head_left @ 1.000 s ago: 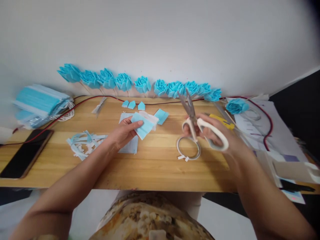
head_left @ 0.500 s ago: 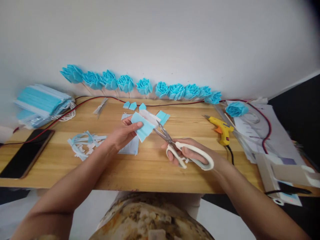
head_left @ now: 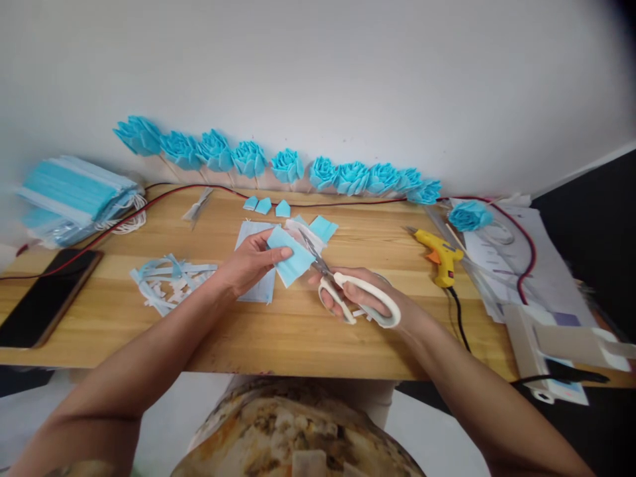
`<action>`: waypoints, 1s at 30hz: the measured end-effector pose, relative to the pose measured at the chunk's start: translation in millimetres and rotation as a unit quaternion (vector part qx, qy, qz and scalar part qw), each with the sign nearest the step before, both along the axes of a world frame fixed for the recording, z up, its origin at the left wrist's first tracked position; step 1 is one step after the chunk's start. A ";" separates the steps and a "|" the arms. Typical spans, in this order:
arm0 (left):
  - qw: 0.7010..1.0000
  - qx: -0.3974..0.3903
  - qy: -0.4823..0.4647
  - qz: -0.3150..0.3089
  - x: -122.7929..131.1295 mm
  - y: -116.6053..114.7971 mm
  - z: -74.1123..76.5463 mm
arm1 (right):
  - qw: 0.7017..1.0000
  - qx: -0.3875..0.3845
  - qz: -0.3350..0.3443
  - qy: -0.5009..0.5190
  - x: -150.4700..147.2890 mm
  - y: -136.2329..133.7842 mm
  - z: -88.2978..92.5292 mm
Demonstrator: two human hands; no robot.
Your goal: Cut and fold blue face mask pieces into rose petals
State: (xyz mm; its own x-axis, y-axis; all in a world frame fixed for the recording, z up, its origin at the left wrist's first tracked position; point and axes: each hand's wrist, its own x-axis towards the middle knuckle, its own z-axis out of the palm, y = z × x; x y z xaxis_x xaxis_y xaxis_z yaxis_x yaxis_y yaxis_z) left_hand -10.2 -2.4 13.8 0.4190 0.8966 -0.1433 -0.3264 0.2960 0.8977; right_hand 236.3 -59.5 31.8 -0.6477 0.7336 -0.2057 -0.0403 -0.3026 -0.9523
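Note:
My left hand (head_left: pixel 248 265) pinches a blue piece of face-mask fabric (head_left: pixel 292 257) just above the wooden desk (head_left: pixel 298 324). My right hand (head_left: pixel 370 301) grips white-handled scissors (head_left: pixel 348 291), fingers through the loops. The open metal blades (head_left: pixel 313 255) meet the right edge of the blue piece. A pale mask sheet (head_left: pixel 256 262) lies flat under my left hand. Small cut blue squares (head_left: pixel 265 205) lie behind it.
A row of blue fabric roses (head_left: pixel 278 162) leans on the wall. A stack of blue masks (head_left: pixel 74 199) and a black phone (head_left: pixel 47 295) sit left. Cut strips (head_left: pixel 166 278) lie left of centre. A yellow glue gun (head_left: pixel 440 252), papers (head_left: pixel 497 248) and red cable (head_left: pixel 527 265) lie right.
My right hand carried the scissors from the desk's right middle leftward to the blue piece, and the blades now touch its edge. My left hand kept holding the piece.

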 end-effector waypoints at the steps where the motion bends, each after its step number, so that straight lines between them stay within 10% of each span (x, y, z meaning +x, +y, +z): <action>1: 1.000 -0.001 -0.002 0.002 -0.1 0.1 0.2 | 1.000 0.000 -0.004 0.007 -0.4 -0.1 -0.4; 30: 0.998 0.002 -0.049 -0.030 -1.8 3.9 -4.2 | 0.994 -0.080 -0.077 -0.013 -3.0 -7.2 -5.9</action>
